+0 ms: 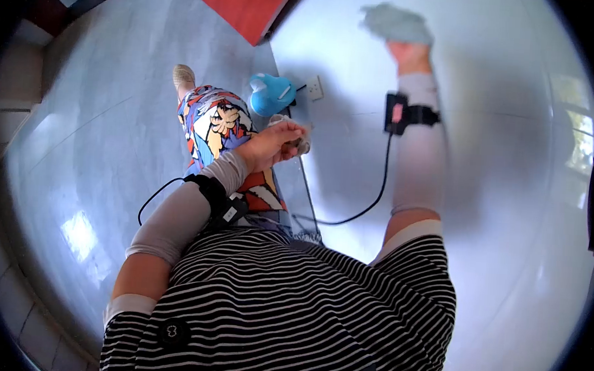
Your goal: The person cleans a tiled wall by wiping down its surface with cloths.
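A person's right hand (409,54) is at the pale wall (498,196), its fingers hidden by a grey-green cloth (396,24), apparently keeping skin off the surface; their spread cannot be told; the left hand (270,146) curls around a small, unclear object (304,144)

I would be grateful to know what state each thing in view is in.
Grey-green cloth, covering the right hand's fingers.
Right hand, raised.
Left hand, fingers curled.
White wall socket, plugged or unplugged unclear.
Bright-blue object, contents unclear.
Black wrist straps, fastened.
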Motion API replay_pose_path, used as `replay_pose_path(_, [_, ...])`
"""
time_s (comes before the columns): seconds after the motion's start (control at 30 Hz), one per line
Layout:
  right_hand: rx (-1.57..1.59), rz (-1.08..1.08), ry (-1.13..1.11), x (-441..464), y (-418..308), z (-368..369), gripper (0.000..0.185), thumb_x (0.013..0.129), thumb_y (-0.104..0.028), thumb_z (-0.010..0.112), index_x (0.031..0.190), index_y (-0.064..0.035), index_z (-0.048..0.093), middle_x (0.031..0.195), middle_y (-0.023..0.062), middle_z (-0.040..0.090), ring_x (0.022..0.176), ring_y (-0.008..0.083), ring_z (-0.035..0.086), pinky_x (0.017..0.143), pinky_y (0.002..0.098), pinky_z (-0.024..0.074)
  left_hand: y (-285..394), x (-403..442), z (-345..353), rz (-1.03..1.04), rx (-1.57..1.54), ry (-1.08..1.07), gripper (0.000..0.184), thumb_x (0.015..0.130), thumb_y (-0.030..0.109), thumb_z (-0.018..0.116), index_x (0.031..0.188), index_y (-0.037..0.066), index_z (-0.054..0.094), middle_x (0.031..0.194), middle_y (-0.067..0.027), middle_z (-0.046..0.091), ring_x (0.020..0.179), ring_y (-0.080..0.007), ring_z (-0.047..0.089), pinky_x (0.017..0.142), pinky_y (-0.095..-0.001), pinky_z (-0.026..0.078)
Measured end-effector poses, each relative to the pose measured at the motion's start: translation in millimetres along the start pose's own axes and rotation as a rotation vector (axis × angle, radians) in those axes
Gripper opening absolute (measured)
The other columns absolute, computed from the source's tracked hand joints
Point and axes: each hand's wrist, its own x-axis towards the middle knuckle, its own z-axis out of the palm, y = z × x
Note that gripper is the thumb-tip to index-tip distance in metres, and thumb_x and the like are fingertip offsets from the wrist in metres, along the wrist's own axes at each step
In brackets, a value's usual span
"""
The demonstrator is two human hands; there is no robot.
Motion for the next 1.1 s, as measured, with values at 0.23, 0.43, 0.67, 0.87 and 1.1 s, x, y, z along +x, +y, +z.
replay_pose_path(0.23, [-0.091, -0.103, 0.103, -8, -71, 42, 0.032, 0.086, -0.022, 0.046, 0.088, 0.0055, 0.062, 0.103, 0.0292, 0.060, 0.098, 0.0392, 0.057, 0.098, 0.0505, 0.0400, 1, -2, 2, 0.029, 0.013, -0.013, 0.016, 0.096, 0.022, 0.049, 0.109, 0.013, 0.052, 0.089, 0.0028, 0.051, 0.070, -0.0074, 0.050, 0.069, -0.0224, 0.045])
replay_pose_path(0.43, [0.222, 0.266, 0.983, -217, 20, 97, 0.022, 0.094, -0.034, 0.042, 0.101, -0.0168, 0.054, 0.116, 0.0099, 0.049, 0.111, 0.0291, 0.046, 0.101, 0.0519, 0.0337, 0, -1, -1, 0.023, -0.017, -0.013, 0.015, 0.096, 0.022, 0.050, 0.109, 0.015, 0.053, 0.089, 0.0034, 0.052, 0.071, -0.0074, 0.052, 0.071, -0.0227, 0.046])
replay_pose_path(0.67, [0.354, 0.446, 1.538, -566, 84, 91, 0.020, 0.086, -0.025, 0.056, 0.093, -0.0069, 0.063, 0.083, 0.0035, 0.062, 0.072, 0.0202, 0.059, 0.064, 0.0374, 0.0512, 0, 4, 2, -0.010, 0.001, 0.017, 0.015, 0.095, 0.022, 0.052, 0.108, 0.015, 0.054, 0.089, 0.0034, 0.053, 0.070, -0.0070, 0.053, 0.068, -0.0226, 0.047])
replay_pose_path(0.87, [-0.884, 0.725, 0.798, -627, 116, 47, 0.028, 0.088, -0.028, 0.053, 0.105, -0.0089, 0.063, 0.089, 0.0053, 0.063, 0.081, 0.0222, 0.060, 0.072, 0.0394, 0.0518, -4, 8, -2, -0.019, -0.013, 0.019, 0.014, 0.094, 0.021, 0.053, 0.107, 0.015, 0.054, 0.088, 0.0033, 0.054, 0.068, -0.0061, 0.053, 0.065, -0.0202, 0.046])
replay_pose_path(1.1, [0.221, 0.821, 1.212, -334, 157, 40, 0.033, 0.091, -0.040, 0.050, 0.106, -0.0120, 0.060, 0.103, 0.0053, 0.063, 0.098, 0.0244, 0.058, 0.088, 0.0426, 0.0468, -4, 7, -1, -0.051, -0.020, 0.016, 0.017, 0.094, 0.021, 0.053, 0.109, 0.013, 0.053, 0.088, 0.0028, 0.053, 0.068, -0.0060, 0.053, 0.065, -0.0209, 0.046])
